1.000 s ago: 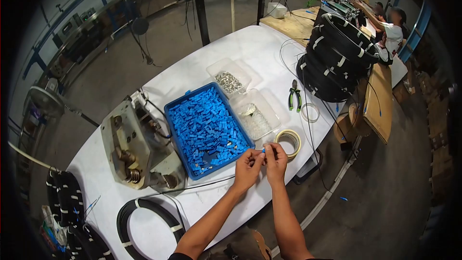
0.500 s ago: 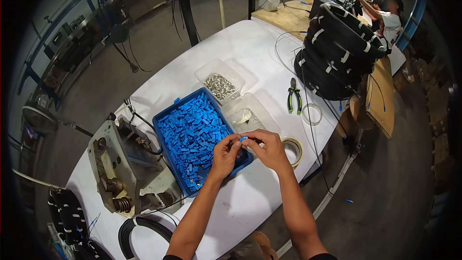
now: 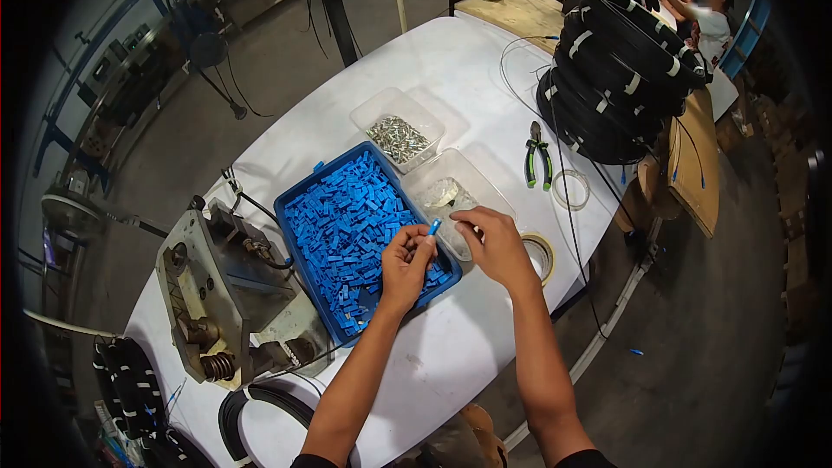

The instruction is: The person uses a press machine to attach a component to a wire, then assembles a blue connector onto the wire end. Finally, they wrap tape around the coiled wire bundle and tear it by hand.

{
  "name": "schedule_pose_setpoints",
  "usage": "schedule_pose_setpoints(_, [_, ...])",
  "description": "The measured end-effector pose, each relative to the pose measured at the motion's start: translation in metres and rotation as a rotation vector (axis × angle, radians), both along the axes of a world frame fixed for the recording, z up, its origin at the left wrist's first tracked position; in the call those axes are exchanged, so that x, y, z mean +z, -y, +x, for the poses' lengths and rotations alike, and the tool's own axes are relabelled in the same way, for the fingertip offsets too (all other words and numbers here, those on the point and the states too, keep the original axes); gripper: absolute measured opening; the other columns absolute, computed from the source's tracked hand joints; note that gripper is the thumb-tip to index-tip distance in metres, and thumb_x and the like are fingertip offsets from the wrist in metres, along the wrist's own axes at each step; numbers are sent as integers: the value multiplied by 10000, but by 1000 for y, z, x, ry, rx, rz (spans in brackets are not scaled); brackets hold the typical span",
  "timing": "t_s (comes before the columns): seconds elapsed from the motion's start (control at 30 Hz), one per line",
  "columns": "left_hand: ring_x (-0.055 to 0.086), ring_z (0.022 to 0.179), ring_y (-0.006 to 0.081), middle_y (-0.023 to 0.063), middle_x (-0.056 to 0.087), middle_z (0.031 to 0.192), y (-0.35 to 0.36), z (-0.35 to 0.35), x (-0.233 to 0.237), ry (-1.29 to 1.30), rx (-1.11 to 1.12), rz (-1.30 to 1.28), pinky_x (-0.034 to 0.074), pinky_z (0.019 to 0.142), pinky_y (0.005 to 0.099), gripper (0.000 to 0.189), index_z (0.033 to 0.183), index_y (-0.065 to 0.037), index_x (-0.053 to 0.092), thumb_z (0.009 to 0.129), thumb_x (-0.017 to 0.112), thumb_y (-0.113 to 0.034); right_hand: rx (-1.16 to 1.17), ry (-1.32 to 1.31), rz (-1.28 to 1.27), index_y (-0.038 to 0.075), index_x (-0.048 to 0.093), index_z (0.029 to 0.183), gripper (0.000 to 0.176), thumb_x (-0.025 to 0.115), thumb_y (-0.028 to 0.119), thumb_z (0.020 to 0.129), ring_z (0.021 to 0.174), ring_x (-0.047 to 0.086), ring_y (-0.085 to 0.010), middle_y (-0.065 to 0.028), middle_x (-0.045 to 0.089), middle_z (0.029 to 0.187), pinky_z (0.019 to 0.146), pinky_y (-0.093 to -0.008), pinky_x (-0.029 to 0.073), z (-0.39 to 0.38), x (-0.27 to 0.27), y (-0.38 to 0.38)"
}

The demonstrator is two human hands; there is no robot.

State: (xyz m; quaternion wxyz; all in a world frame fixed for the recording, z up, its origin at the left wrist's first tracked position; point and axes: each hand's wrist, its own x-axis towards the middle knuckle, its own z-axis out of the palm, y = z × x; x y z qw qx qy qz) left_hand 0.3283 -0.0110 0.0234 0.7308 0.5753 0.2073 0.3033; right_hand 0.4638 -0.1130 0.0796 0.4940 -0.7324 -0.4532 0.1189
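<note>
My left hand (image 3: pixel 406 265) is closed, pinching a small blue plastic connector piece (image 3: pixel 434 227) upright between thumb and fingertips, above the right side of the blue bin. Many similar blue pieces (image 3: pixel 347 238) fill that blue bin (image 3: pixel 299 282). Just right of the held piece, my right hand (image 3: pixel 496 247) hovers over the near end of a clear plastic tub (image 3: pixel 498 186), its fingers bent and slightly apart. I see nothing between them. Inside this tub lie small pale items, too fine to make out. Behind it, another clear tub (image 3: pixel 371 110) contains small metal pieces (image 3: pixel 399 139).
A metal press-like machine (image 3: pixel 217 286) stands left of the bin. Green-black cutters (image 3: pixel 537 156), a clear ring (image 3: pixel 571 189) and a tape roll (image 3: pixel 539 258) lie to the right. Stacked black cable coils (image 3: pixel 615 78) rise at the table's right edge. A person (image 3: pixel 712 30) works beyond.
My right hand has come away from the blue connector piece and shifted slightly right. The left hand keeps hold of the piece, which now shows more fully. The view has shifted slightly.
</note>
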Motion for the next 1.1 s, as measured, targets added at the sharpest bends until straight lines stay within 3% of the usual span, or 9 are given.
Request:
schedule_pose_setpoints(0.03, [494,622,51,8,599,783,-1,0,-1,0,12,-15,402,559,197,133,1060,-15,606,991,575,-124,0,-2,1,-23,713,962,145,647,61,864,806,677,-338,-208,687,896,726,-395,532,2,-3,-4])
schedule_pose_setpoints(0.1, [477,605,45,7,596,771,-1,-1,0,-5,21,-29,386,540,193,127,1053,-15,607,991,564,-117,44,281,-364,-11,725,889,128,639,51,816,830,680,-375,-227,689,908,743,-428,544,7,-8,-11])
schedule_pose_setpoints(0.3, [466,604,46,5,579,752,0,0,0,15,32,-23,373,531,198,164,1046,-11,611,998,550,-155,-47,352,-674,15,729,810,114,641,68,760,825,704,-389,-225,705,876,736,-451,568,2,-14,-36])
schedule_pose_setpoints(0.77, [369,590,33,-45,472,730,-3,-5,-6,158,-29,-89,295,532,188,164,1031,1,600,980,522,-134,-43,397,-731,34,739,875,151,633,89,783,880,702,-380,-209,713,922,772,-448,563,-1,-13,-39])
schedule_pose_setpoints(0.9, [381,587,49,-41,447,694,-1,-4,-4,87,69,19,327,536,222,172,1032,-33,575,971,541,-190,-61,392,-752,40,742,840,133,645,89,764,861,699,-386,-222,707,895,766,-457,559,-3,-12,-44])
schedule_pose_setpoints(1.1, [410,594,22,-51,477,711,-1,-1,-6,43,107,71,333,525,186,140,1049,-47,562,1002,570,-179,-96,380,-729,40,731,868,116,638,61,802,891,711,-341,-179,721,924,765,-436,564,-6,1,-39])
